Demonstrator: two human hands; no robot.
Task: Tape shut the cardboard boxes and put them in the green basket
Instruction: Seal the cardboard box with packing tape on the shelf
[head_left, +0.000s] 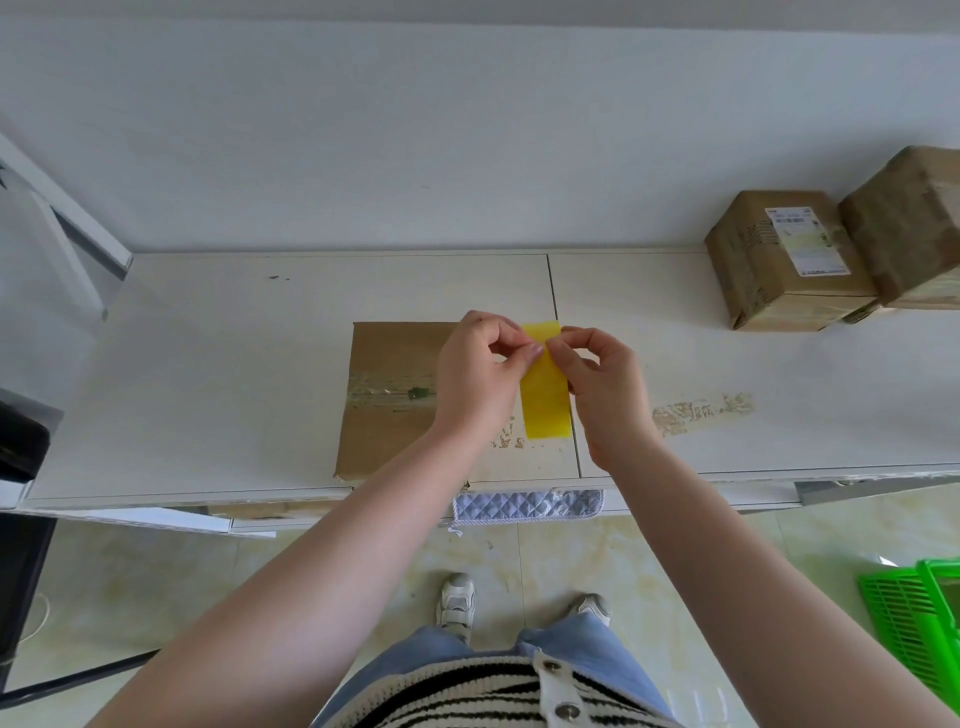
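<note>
yellow tape strip (545, 395), pinched by both hands

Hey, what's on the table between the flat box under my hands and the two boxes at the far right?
In the head view, bare table separates the flat box from the two boxes, apart from a patch of tape residue.

Your two bare forearms reach forward and converge in front of you, the hands meeting side by side. Your left hand (475, 371) has its fingers curled, thumb and fingertips pinching together; your right hand (602, 382) mirrors it, fingers bent inward, its thumb tip nearly touching the left's
</note>
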